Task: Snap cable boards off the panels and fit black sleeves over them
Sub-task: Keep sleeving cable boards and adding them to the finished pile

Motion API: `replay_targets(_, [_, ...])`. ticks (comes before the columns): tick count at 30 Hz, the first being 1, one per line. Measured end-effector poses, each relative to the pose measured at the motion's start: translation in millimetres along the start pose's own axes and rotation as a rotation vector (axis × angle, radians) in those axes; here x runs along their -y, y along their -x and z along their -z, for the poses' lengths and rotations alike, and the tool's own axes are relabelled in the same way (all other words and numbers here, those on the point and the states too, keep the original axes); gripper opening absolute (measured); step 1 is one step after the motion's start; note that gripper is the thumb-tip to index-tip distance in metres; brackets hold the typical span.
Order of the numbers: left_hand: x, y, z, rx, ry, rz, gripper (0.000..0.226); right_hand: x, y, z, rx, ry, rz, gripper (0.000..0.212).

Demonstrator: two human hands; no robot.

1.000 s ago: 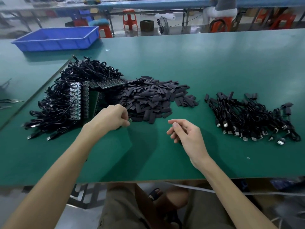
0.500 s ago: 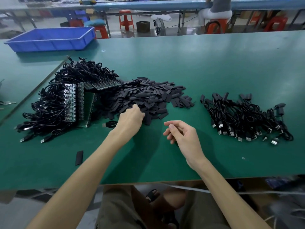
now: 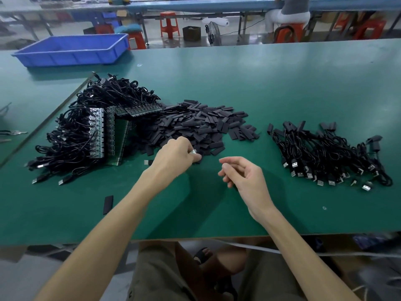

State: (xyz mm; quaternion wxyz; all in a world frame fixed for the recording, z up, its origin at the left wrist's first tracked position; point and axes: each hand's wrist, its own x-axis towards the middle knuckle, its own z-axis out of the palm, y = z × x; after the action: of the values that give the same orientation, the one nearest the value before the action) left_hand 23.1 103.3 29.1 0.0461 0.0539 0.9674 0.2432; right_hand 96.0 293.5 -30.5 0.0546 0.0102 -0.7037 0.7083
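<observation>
From the head view, a green surface (image 3: pixel 282 83) carries three dark heaps. At the left lie the panels (image 3: pixel 108 131), green boards standing on edge in a stack, with a tangle of black cables (image 3: pixel 71 140) spilling from them to the left and far side. Touching them on the right is a pile of flat black sleeves (image 3: pixel 201 127), in the middle of the surface. Well apart on the right lies a heap of sleeved cables (image 3: pixel 325 155), their USB plugs pointing toward the near edge. The left hand (image 3: pixel 175 156) reaches to the near edge of the sleeve pile with its fingers curled, pinching a small glinting cable board (image 3: pixel 193 151) against the sleeves there. A single USB plug (image 3: pixel 148 162) lies just left of that wrist. The right hand (image 3: pixel 243 174) hovers over bare surface between the sleeve pile and the sleeved cables, fingers loosely curled and palm turned left, with nothing visible in it. One loose sleeve (image 3: pixel 108 204) lies alone near the left forearm. A blue crate (image 3: pixel 73 49) sits at the far left of the surface. Beyond the surface stand orange stools (image 3: pixel 169 23) and a floor fan (image 3: pixel 213 33).
</observation>
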Motion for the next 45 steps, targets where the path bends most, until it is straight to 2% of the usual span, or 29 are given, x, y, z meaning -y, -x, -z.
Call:
replay_targets(3, [-7,7,8,0.261,0.176,-0.095,0.026,0,0,-2,0.053,0.033,0.036,0.022])
replay_targets(5, [-11,12,8,0.36,0.246,-0.16,0.026,1,1,-3,0.11,0.055,0.055,0.025])
replay_targets(13, [-8,15,-4,0.434,0.424,-0.181,0.029,-3,1,2,0.099,-0.04,0.008,0.018])
replay_targets(21, [-1,15,-15,0.338,0.509,-0.203,0.028,-5,0,3,-0.009,-0.103,0.024,0.022])
replay_targets(25, [-4,13,-17,0.276,0.382,-0.23,0.021,-5,0,5,-0.053,-0.113,0.012,0.018])
replay_targets(29, [-1,15,-15,0.292,0.285,-0.271,0.021,-4,0,5,-0.075,-0.124,0.004,0.013])
replay_targets(34, [5,19,-16,0.258,0.26,-0.297,0.017,-6,-2,4,-0.081,-0.093,0.003,0.018])
replay_targets(40, [10,23,-16,0.242,0.239,-0.334,0.028,-8,-2,5,-0.071,-0.031,-0.003,0.016])
replay_targets(45, [13,23,-20,0.215,0.236,-0.349,0.026,-7,-1,3,-0.044,-0.009,0.0,0.018])
